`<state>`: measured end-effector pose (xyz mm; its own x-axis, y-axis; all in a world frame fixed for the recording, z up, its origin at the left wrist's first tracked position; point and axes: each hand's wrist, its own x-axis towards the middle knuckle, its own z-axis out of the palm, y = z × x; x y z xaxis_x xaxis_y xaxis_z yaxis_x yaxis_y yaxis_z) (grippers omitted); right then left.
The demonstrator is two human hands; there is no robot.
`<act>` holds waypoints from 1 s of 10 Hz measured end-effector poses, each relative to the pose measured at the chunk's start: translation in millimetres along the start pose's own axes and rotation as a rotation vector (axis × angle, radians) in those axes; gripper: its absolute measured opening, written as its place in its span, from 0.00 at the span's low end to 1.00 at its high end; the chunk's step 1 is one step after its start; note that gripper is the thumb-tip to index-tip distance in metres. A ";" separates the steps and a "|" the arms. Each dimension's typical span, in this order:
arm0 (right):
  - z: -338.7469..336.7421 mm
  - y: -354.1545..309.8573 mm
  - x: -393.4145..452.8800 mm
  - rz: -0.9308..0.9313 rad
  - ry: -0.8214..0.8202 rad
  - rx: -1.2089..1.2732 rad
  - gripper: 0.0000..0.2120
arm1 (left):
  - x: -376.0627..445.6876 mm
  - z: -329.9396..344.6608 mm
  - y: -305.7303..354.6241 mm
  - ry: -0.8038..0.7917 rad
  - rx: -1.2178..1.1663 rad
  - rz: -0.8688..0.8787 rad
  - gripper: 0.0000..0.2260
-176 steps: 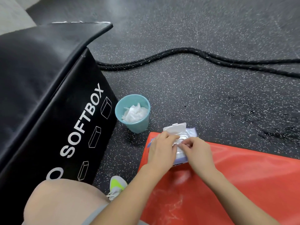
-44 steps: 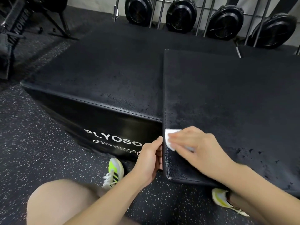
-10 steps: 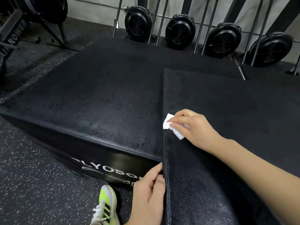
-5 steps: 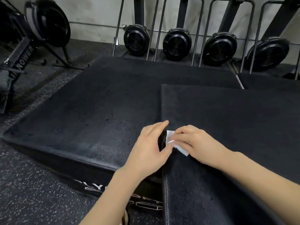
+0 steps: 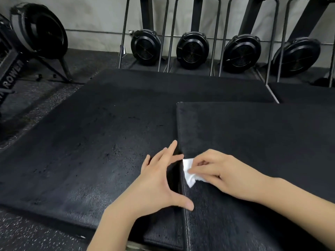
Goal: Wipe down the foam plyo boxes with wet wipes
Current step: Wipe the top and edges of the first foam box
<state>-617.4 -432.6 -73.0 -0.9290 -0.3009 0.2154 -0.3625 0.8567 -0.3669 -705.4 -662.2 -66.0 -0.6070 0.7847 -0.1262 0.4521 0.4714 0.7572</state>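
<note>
1. Two black foam plyo boxes sit side by side in the head view: the lower box (image 5: 101,142) on the left and the taller box (image 5: 253,142) on the right, both with grainy, slightly scuffed tops.
2. Their shared seam runs straight away from the person toward the wall, and the boxes' long sides follow it.
3. A small, crumpled white wet wipe (image 5: 188,172) lies on the taller box's left edge, right at the seam.
4. The right hand (image 5: 223,173) pinches the wipe with curled fingers, pressing it to the edge.
5. The left hand (image 5: 159,180) is spread and relaxed, fingers straight on the lower box, thumb across the seam.
</note>
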 end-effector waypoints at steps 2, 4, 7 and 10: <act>-7.3 37.7 47.3 0.108 0.013 0.022 0.12 | 6.4 -6.2 -2.6 -0.031 -0.055 -0.047 0.69; -8.5 40.5 57.6 0.126 0.035 0.005 0.09 | 3.5 -3.2 -4.4 -0.005 -0.048 -0.047 0.68; -6.7 62.7 81.6 0.158 0.028 -0.002 0.11 | 2.2 -2.9 -7.2 -0.026 -0.055 -0.044 0.67; -1.2 45.3 77.6 0.129 0.020 0.080 0.10 | 5.6 -3.4 -4.9 -0.073 0.000 -0.024 0.66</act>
<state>-705.8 -416.5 -71.8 -0.9668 -0.1818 0.1795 -0.2462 0.8512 -0.4635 -713.2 -661.5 -68.2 -0.5685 0.8003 -0.1906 0.4379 0.4905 0.7534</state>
